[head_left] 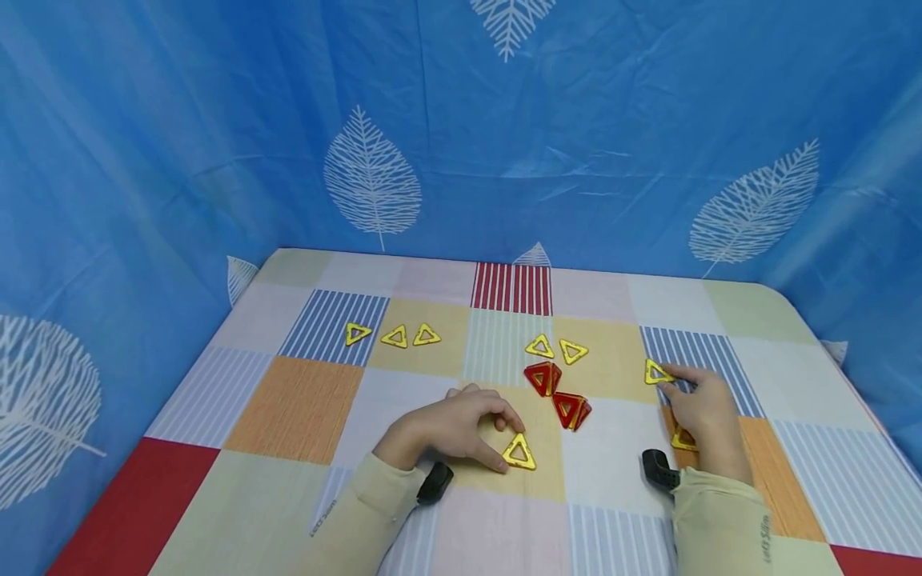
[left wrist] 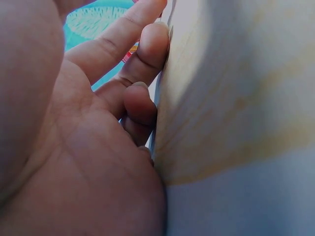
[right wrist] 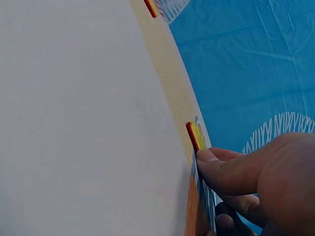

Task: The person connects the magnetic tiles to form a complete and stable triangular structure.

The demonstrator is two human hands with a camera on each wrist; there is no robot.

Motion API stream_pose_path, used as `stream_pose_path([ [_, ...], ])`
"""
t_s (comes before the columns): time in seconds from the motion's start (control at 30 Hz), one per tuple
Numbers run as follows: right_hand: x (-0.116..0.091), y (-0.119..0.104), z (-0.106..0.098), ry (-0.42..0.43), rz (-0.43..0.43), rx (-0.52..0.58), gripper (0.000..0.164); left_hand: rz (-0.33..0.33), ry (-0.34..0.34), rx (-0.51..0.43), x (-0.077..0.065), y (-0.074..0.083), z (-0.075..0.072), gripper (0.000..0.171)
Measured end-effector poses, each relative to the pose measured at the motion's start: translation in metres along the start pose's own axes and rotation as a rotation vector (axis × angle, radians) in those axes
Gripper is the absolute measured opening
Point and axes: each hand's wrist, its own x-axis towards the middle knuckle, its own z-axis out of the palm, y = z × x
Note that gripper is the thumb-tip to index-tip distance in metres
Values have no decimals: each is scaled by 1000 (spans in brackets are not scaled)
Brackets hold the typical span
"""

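My left hand [head_left: 455,426] is curved over the table, its thumb and index finger pinching the left side of a yellow triangle tile [head_left: 531,462] that lies flat. In the left wrist view that tile is hidden, and the curled fingers [left wrist: 153,44] rest against the cloth. My right hand [head_left: 709,412] pinches a second yellow triangle tile [head_left: 649,379] between thumb and fingertips; in the right wrist view this tile [right wrist: 198,135] shows a red edge beside the yellow. Partly covered by the right hand is another yellow triangle tile [head_left: 683,442].
Two red-and-yellow triangle pieces [head_left: 535,371] [head_left: 563,405] sit between the hands. Behind them lie two yellow triangles [head_left: 539,353] [head_left: 574,361]. Farther left, three yellow triangles [head_left: 395,343] form a loose row. A patchwork cloth [head_left: 288,408] covers the table, with a blue curtain [head_left: 461,160] around it.
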Motion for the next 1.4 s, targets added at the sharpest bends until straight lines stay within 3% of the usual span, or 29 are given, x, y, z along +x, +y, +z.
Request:
stream_pose_path([
  [0.13,-1,-3,0,14,6,-7,44,3,1,2,1,-1,0,37],
  [0.37,-6,-16,0,67,38,77,48,-14,17,-30,3,-2,1,34],
  [0.5,-12,-25,-5,74,-5,104,50,-8,26,-82,3,-3,1,33],
  [0.6,-17,-34,-9,57,-92,110,52,-1,39,-103,3,-4,1,34],
  [0.73,-24,-47,-10,-23,-256,105,49,-24,67,-103,4,-5,1,34],
  [0.97,-35,-67,-5,-254,-530,79,35,-63,90,-110,6,-4,1,35],
  [1.1,-40,-77,0,-351,-582,93,31,-57,87,-93,7,-2,1,38],
  [1.4,-47,-94,10,-512,-602,98,29,-72,86,-93,7,1,-1,34],
])
